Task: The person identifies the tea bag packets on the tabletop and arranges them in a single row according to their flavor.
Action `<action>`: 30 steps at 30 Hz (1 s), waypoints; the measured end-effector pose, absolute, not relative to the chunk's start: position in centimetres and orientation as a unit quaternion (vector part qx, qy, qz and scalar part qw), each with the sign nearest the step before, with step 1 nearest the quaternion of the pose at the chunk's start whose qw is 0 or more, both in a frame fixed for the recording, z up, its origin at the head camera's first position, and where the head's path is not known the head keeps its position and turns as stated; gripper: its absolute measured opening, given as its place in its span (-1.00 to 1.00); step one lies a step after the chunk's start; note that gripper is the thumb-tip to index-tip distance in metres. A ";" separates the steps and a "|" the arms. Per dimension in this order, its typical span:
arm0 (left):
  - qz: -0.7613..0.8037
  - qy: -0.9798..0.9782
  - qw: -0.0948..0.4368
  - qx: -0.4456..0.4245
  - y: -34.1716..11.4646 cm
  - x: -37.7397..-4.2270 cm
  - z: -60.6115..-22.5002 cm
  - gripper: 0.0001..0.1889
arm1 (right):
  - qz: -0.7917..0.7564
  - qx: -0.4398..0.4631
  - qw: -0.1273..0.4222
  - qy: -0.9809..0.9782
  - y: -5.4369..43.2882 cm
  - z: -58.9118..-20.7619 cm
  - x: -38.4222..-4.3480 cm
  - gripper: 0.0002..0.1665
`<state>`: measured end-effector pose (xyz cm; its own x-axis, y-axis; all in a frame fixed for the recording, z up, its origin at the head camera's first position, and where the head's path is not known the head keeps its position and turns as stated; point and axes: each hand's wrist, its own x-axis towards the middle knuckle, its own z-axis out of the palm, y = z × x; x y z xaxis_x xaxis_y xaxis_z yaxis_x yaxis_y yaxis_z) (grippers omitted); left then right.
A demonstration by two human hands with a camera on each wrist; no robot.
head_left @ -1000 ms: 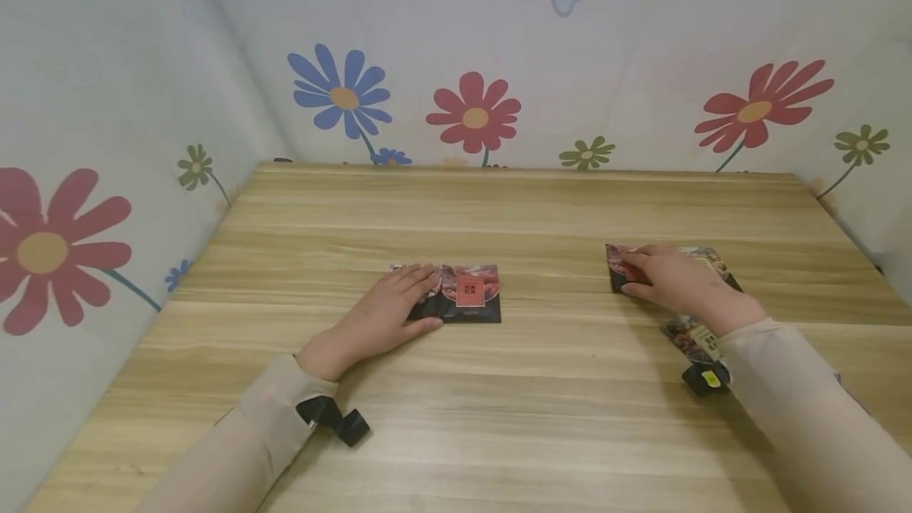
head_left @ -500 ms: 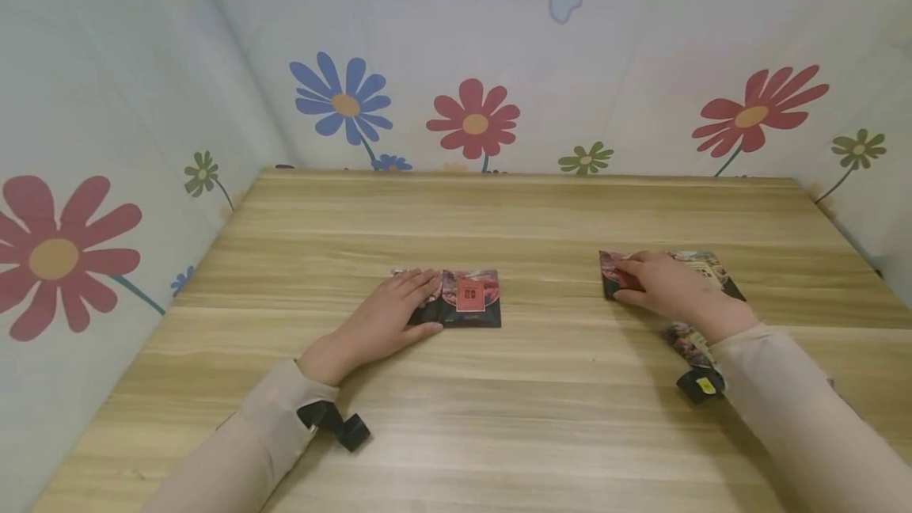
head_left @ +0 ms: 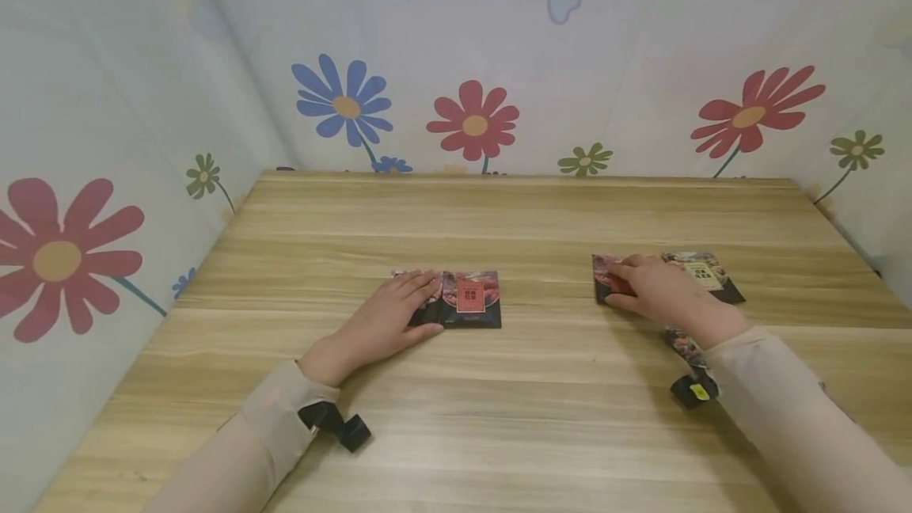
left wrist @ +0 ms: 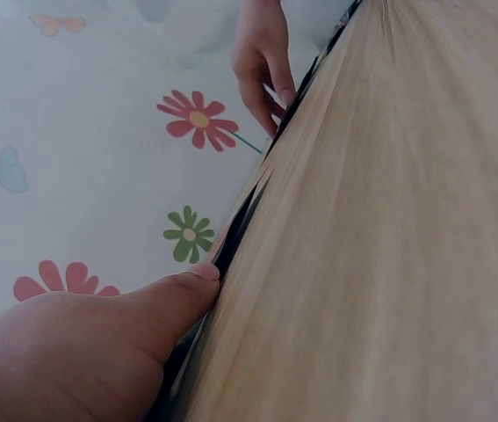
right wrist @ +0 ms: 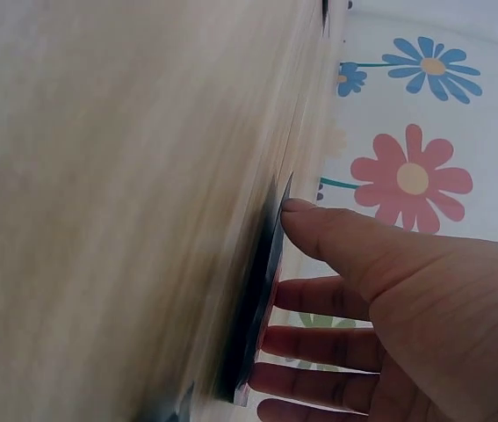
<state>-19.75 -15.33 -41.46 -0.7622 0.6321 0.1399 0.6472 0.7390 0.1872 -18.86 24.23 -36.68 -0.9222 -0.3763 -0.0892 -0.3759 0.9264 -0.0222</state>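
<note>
My left hand (head_left: 388,315) lies flat over a dark packet (head_left: 430,313), mostly hidden under the fingers. Beside it, edge against edge, lies a packet with a red label (head_left: 470,295). To the right, my right hand (head_left: 663,287) touches another red-and-black packet (head_left: 606,279), its thumb near the lower edge. In the right wrist view, thumb and outstretched fingers rest along the upper side of this thin packet (right wrist: 262,308), low over the table. A packet with a cream label (head_left: 705,275) lies just behind the right hand.
One more patterned packet (head_left: 685,347) shows partly beneath the right wrist. The wooden table (head_left: 499,418) reaches back to a white cloth wall (head_left: 598,77) printed with flowers. Black wrist cameras hang near both sleeves.
My right hand has moved a little left with the red-and-black packet, widening the view of the cream-label packet behind it. My left hand stays in place on its packet.
</note>
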 end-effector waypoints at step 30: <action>-0.109 -0.934 0.029 -0.340 -15.3 -19.6 -41.3 -0.27 | -0.011 -0.207 -0.023 0.978 22.2 -37.6 -17.8 -0.36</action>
